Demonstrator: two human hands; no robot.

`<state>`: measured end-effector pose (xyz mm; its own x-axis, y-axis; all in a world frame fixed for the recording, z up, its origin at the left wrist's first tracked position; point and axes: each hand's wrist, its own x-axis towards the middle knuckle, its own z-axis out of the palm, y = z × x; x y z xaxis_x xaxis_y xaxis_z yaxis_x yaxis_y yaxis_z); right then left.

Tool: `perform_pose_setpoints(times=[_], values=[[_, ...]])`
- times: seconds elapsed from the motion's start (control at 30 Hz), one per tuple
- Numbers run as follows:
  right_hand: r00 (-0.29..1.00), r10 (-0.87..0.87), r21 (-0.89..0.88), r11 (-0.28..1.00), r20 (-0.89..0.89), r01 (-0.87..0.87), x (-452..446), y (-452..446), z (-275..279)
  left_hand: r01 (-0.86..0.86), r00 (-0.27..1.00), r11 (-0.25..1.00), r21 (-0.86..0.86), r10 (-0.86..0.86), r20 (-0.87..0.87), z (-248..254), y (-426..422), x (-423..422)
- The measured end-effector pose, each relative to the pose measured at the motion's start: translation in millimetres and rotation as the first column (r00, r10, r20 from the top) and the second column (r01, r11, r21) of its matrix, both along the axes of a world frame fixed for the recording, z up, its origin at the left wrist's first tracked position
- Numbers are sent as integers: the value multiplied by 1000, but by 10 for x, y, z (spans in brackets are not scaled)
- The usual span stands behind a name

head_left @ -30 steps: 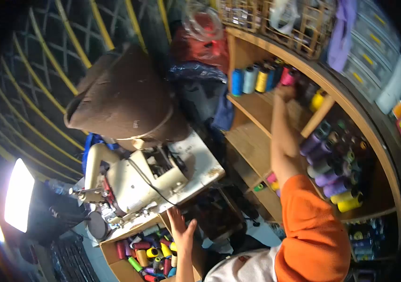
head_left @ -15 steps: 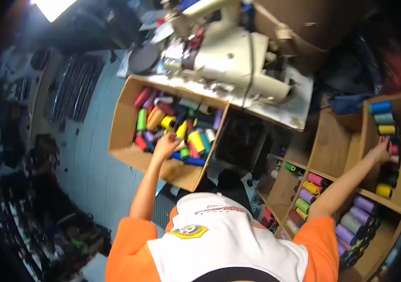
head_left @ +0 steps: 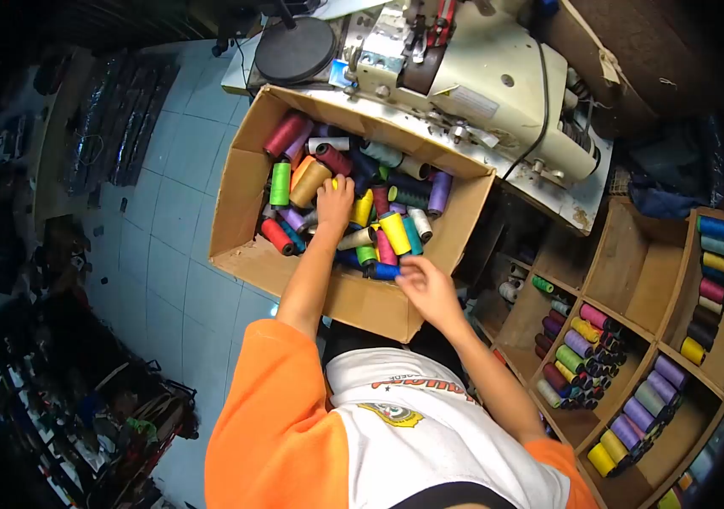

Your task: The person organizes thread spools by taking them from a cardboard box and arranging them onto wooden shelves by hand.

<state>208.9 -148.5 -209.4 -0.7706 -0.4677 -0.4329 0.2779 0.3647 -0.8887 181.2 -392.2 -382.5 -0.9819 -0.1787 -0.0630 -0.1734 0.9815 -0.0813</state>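
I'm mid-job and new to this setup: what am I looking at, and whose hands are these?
No robot: a person works bare-handed, wearing the camera on the head, looking forward and down. The left hand reaches into a cardboard box of thread spools, beside a yellow one; whether it grips anything is unclear. The right hand, at the near side, apparently holds nothing. Beyond the box, a sewing machine sits on a table; wooden shelves at right hold more spools.
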Motion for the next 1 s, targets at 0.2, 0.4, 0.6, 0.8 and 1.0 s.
perform_pose_setpoints(times=[0.2, 0.4, 0.6, 0.8, 1.0], values=[[992, 121, 716, 694, -17, -72, -322, -649, -1365, -236, 941, 757, 609, 335, -51, 905, -33, 270], [987, 59, 898, 411, 148, -159, -392, -968, -1812, 11, 675, -777, 629, 470, 569, 1698, -362, 1280], [969, 212, 790, 569, 128, -229, -577, -863, -1206, 407, 608, -742, 532, 655, 449, 1960, -476, 1517], [740, 290, 321, 941, -607, -105, -612, -284, 542, 299, 793, -836, 459, 486, 368, 2210, -482, 705], [412, 64, 132, 982, -909, 138, -577, 484, 1740, 41, 998, -744, 667, 6, -55, 2922, 297, -26]])
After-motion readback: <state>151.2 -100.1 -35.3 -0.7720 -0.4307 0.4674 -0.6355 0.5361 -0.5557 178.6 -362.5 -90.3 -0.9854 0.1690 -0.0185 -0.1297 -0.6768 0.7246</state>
